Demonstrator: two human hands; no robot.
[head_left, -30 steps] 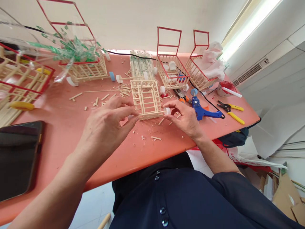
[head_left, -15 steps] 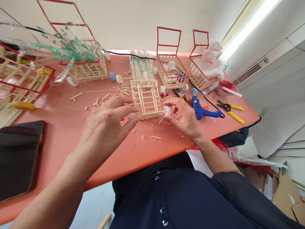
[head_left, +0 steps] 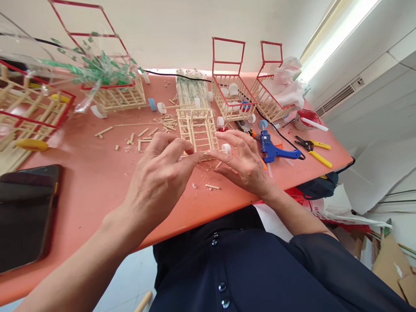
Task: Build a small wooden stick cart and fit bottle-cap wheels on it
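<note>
A small frame of pale wooden sticks (head_left: 199,128) lies at the middle of the table. My left hand (head_left: 165,169) is at its near left corner, thumb and index finger closed together on the near stick. My right hand (head_left: 243,162) is at the near right corner, fingers apart, with the index fingertip touching the near edge. A white round cap (head_left: 226,149) shows at the right end of the near stick, just behind my right fingers. The left end of that stick is hidden by my left hand.
Red-topped stick carts (head_left: 234,93) stand at the back. A blue glue gun (head_left: 276,149) and yellow-handled pliers (head_left: 313,149) lie right, beside a red-stained cup (head_left: 305,120). A black phone (head_left: 29,216) is left. Stick offcuts (head_left: 212,186) are scattered about.
My left hand has moved right along the frame's near edge and its fingers have closed. My right hand has moved slightly left, its fingertips now past the white cap.
</note>
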